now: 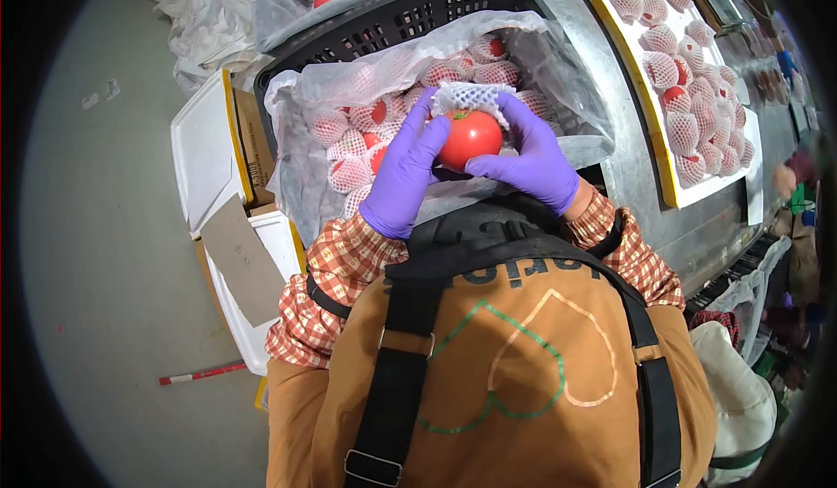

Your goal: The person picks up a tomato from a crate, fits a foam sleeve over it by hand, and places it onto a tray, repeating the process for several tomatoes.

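A red tomato (472,141) with a green stem end sits between my two purple-gloved hands. Behind its upper side is a white foam net sleeve (471,95), partly pulled back so the tomato's front is bare. My left hand (404,174) has its thumb and fingers closed around the tomato and the net from the left. From the right, my right hand (534,158) grips them too, thumb low on the tomato and fingers at the net. Just beneath lies a black crate (366,36) lined with clear plastic (301,95), holding several net-wrapped tomatoes (347,174).
On the metal table (641,170) to the right stands a white, yellow-edged tray (623,43) of net-wrapped tomatoes. White, yellow-edged boxes (205,143) and a cardboard sheet (244,257) are at the left. Another lined crate (292,4) is beyond. A person's hand (785,180) shows far right.
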Available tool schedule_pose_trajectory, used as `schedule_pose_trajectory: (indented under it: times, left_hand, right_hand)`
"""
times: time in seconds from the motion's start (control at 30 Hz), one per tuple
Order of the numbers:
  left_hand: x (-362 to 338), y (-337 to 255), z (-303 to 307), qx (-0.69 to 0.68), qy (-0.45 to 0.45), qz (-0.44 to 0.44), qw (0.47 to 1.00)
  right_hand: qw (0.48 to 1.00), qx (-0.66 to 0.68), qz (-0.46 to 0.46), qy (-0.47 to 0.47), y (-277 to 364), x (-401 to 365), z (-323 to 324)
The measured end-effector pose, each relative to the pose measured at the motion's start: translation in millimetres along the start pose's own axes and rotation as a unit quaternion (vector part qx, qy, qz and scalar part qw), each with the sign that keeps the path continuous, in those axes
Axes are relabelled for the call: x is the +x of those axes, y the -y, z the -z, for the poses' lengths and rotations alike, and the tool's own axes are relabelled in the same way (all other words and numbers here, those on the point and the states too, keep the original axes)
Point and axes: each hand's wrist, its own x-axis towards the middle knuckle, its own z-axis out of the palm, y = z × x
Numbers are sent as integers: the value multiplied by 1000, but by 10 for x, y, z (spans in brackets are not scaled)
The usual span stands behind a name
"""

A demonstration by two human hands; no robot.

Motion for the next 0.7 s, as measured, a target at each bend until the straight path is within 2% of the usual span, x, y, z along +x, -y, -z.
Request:
schedule_pose_trajectory:
  times: [0.13,0.2,0.23,0.3,0.33,0.37,0.4,0.43,0.47,0.5,0.53,0.6,0.63,0.67,0.7]
  left_hand:
    - [15,-12,-1,-10,-10,5,1000]
    - [60,40,82,-21,-21,16,999]
    - [82,50,126,-32,-33,28,999]
    - [101,21,165,-46,-43,45,997]
    - [125,11,178,-63,-54,62,995]
    - [189,150,254,-126,-10,60,990]
    - [184,243,304,-126,-4,60,990]
    - [131,332,349,69,52,-34,996]
    - [84,391,359,260,107,-129,951]
    - [73,404,309,165,140,-125,968]
    - [71,367,294,162,154,-130,966]
    - [97,201,257,411,120,-194,883]
    - [114,246,225,207,119,-120,964]
    - [123,295,197,-3,115,-28,993]
    - [107,191,166,200,136,-121,963]
  right_hand:
    - [1000,-8,7,-5,-4,-12,12]
    - [991,120,-56,-12,66,-55,-4]
    - [991,119,-54,-14,100,-54,3]
    - [957,268,-108,-5,156,-69,17]
    - [958,266,-105,-8,166,-80,33]
    - [950,291,-117,10,176,-95,57]
    - [940,315,-130,27,187,-116,83]
    - [941,312,-128,22,194,-133,96]
    - [933,333,-132,40,199,-139,94]
    - [924,353,-134,56,208,-135,103]
    - [917,370,-135,69,224,-131,134]
    - [905,399,-132,74,247,-139,185]
    - [901,403,-133,87,294,-148,229]
    - [882,440,-119,120,213,-162,268]
    - [873,458,-131,106,178,-199,266]
